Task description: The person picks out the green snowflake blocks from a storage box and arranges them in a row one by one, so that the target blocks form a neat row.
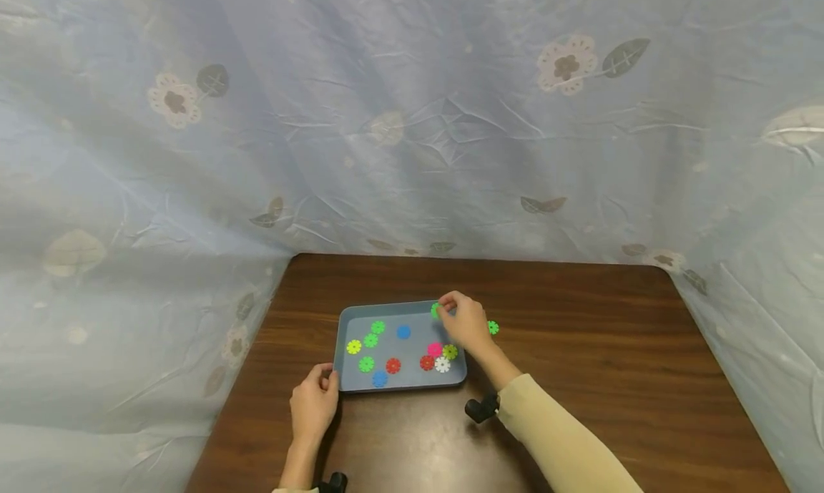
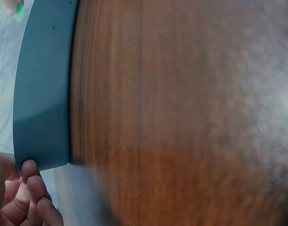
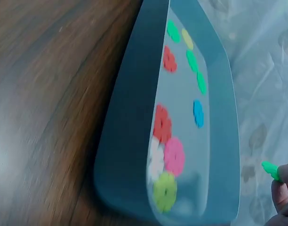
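A grey rectangular tray (image 1: 407,350) lies on the table, holding several flat flower-shaped plastic discs, including a blue disc (image 1: 403,332), a pink disc (image 3: 174,156) and a white disc (image 1: 442,365). My left hand (image 1: 313,403) grips the tray's near left corner, with fingertips against the outer wall (image 2: 45,94) in the left wrist view. Over the tray's far right corner, my right hand (image 1: 468,326) pinches a green flower disc (image 3: 271,170) between thumb and fingers. Another green disc (image 1: 493,328) lies on the table just right of that hand, partly hidden by it.
The brown wood-grain table (image 1: 611,378) extends around the tray. A pale floral curtain (image 1: 412,121) hangs behind and along both sides. Black wrist-camera mounts show at my right wrist (image 1: 481,409) and at my left wrist (image 1: 333,483).
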A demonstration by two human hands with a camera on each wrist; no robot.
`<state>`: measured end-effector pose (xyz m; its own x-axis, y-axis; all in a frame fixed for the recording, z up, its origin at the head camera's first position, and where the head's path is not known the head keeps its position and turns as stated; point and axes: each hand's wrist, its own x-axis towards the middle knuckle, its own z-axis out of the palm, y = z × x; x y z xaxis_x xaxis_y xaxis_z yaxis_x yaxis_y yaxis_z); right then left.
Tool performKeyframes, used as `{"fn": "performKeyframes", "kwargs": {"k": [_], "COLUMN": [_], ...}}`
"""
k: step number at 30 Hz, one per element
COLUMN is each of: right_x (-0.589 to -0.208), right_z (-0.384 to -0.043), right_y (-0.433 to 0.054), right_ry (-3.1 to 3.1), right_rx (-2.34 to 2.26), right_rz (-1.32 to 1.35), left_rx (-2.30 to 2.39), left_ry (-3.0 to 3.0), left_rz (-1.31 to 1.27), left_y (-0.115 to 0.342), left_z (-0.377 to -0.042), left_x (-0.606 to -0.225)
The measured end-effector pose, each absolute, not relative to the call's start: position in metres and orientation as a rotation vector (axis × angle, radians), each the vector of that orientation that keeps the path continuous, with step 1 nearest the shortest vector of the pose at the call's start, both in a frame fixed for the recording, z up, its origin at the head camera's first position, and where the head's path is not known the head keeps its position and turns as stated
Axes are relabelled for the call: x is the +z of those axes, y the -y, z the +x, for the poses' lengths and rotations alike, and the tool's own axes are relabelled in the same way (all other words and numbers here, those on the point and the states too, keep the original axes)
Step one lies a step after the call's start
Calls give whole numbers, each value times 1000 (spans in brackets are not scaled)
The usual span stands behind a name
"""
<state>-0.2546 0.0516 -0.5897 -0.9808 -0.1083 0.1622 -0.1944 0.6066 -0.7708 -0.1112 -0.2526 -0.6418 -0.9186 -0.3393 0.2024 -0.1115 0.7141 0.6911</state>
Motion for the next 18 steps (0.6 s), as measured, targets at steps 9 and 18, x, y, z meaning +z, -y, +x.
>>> {"fn": "performKeyframes", "kwargs": {"k": [9, 18], "right_x": [-599, -619], "right_z": [-258, -255], "right_y": [-103, -154], "right_ry": [2685, 2722], "right_rx": [1335, 1303], "right_rz": [130, 20], "left_rx": [-1024, -1010], "left_ry": [2602, 2588], "left_rz": [359, 336], "left_y": [251, 250], "left_z": [-111, -111], "left_x": [-639, -639]}}
